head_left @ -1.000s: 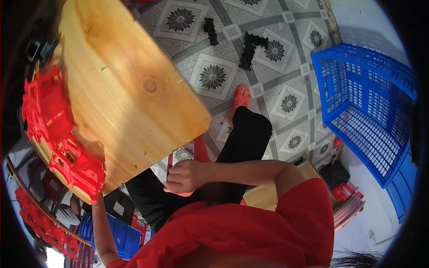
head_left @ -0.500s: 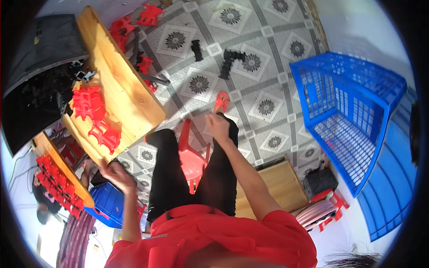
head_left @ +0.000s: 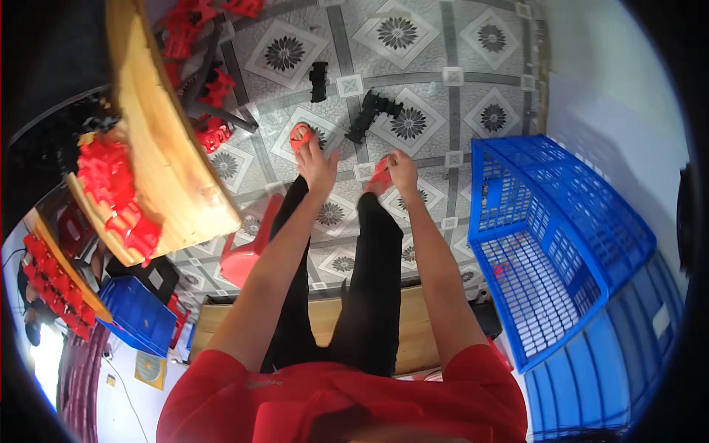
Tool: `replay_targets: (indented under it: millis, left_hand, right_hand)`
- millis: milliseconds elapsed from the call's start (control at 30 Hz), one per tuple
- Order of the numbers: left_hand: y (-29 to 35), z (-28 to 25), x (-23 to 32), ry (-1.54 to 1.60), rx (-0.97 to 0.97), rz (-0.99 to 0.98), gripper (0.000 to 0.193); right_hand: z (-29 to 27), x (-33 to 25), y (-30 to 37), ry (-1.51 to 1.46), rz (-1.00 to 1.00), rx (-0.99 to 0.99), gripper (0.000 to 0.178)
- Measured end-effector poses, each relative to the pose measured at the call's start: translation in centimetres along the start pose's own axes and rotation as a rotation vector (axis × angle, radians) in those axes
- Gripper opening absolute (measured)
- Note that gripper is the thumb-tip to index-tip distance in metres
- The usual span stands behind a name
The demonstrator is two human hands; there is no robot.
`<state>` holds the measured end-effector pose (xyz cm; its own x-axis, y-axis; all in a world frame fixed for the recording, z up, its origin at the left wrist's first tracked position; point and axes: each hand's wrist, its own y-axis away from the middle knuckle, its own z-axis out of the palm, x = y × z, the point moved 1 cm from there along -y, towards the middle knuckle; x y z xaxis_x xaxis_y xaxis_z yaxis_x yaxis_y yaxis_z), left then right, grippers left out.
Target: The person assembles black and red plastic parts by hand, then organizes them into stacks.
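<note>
My left hand [head_left: 317, 171] is stretched forward over the floor, its fingers apart and nothing in them. Just beyond it shows my left foot in an orange-red sandal [head_left: 300, 136]. Level with it, my right hand [head_left: 403, 174] hangs beside my other sandal [head_left: 379, 176], fingers loosely bent and holding nothing I can see. On the patterned floor ahead lie a short black plastic part [head_left: 318, 81] and a cluster of black plastic parts [head_left: 371, 116]. Both hands are apart from these parts.
To the left stands a wooden table [head_left: 173, 166] bearing red plastic pieces [head_left: 111, 184]; more red pieces [head_left: 214, 88] lie beyond it. A blue plastic crate [head_left: 532, 258] occupies the right. A red stool [head_left: 247, 258] stands by my left leg, and a blue bin [head_left: 140, 314] is further left.
My left hand has left the table's near corner and swung forward and right over the floor. My right hand has shifted right. My body has risen away from the stool, which now shows at left.
</note>
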<state>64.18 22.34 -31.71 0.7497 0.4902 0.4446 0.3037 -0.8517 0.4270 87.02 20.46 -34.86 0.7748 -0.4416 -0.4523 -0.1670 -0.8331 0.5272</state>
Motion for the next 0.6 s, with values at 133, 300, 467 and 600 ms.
replay_targets:
  millis: [133, 300, 467, 600]
  left_hand:
    - [-14.8, 9.4, -3.3, 0.039, 0.064, 0.103, 0.089]
    - [-28.1, 18.1, -6.7, -0.175, 0.103, -0.012, 0.126]
    - [-27.1, 21.2, -10.8, 0.537, -0.301, -0.251, 0.039]
    - [-15.1, 22.1, -9.1, 1.082, -0.865, -0.453, 0.046]
  right_hand:
    - [6.1, 2.1, -12.2, 0.266, -0.118, -0.006, 0.057]
    - [12.1, 6.7, -22.2, 0.574, -0.359, 0.138, 0.072]
    - [14.7, 12.4, -24.2, -0.217, 0.032, -0.093, 0.053]
    - [18.9, 10.4, -15.9, -1.103, 0.636, -0.306, 0.051]
